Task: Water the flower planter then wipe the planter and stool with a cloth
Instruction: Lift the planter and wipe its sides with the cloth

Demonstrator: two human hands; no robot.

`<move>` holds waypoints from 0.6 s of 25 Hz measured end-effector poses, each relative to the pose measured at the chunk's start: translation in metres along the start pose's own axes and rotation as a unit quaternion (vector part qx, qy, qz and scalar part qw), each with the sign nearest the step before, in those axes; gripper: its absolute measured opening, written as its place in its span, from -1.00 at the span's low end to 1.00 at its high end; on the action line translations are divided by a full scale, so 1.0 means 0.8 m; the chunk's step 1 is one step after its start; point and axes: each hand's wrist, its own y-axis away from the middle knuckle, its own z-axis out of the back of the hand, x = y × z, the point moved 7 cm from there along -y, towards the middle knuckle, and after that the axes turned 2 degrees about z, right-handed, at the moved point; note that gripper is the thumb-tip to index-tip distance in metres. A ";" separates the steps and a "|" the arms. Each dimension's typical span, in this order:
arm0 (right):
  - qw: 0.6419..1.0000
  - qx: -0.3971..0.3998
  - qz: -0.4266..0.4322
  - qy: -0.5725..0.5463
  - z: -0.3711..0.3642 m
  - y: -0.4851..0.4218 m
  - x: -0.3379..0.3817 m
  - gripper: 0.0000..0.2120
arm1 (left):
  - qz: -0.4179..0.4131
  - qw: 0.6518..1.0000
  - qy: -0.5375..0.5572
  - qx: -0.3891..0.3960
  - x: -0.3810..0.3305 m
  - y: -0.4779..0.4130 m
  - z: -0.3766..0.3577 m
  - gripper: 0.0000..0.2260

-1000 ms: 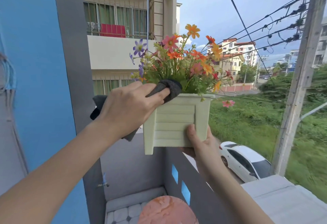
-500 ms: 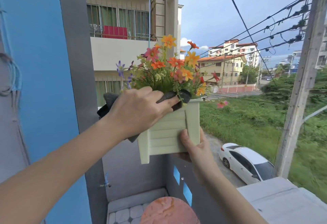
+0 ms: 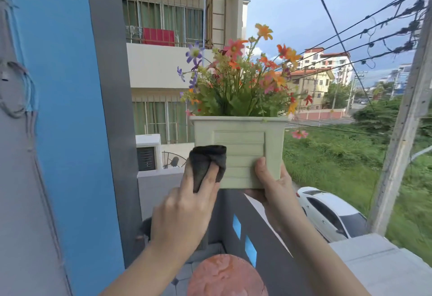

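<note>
1. The pale green planter (image 3: 238,142) is held in the air, with flowers (image 3: 240,85) standing in it.
2. The right hand (image 3: 273,186) grips its lower right corner, with the thumb on the front face.
3. The left hand (image 3: 182,216) pinches a dark cloth (image 3: 205,164) and presses it against the planter's lower left edge.
4. The reddish stool (image 3: 225,277) sits well below.

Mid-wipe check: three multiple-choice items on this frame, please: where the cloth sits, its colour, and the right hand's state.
1. Where is the cloth on the planter? A) top rim B) lower left of its front C) underside
2. Cloth colour? A) dark grey B) white C) yellow
3. The right hand? A) hangs idle B) holds a can C) grips the planter's lower right
Answers: B, the left hand presses it there; A, it looks charcoal; C, its thumb lies on the front face.
</note>
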 end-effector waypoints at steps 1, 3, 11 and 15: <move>1.000 0.000 0.005 -0.003 0.001 -0.001 0.003 -0.64 | -0.009 1.000 0.003 0.017 -0.007 0.013 -0.004 -0.70; 1.000 0.000 0.015 -0.005 0.006 -0.002 0.006 -0.63 | -0.009 0.999 0.022 0.042 -0.012 0.020 -0.007 -0.70; 1.000 0.012 0.023 -0.005 0.009 0.000 0.014 -0.68 | 0.061 0.998 0.033 -0.006 -0.008 -0.022 0.004 -0.70; 1.000 0.018 0.004 -0.022 0.033 -0.017 0.028 -0.40 | -0.054 0.992 0.109 0.019 -0.020 0.026 -0.011 -0.72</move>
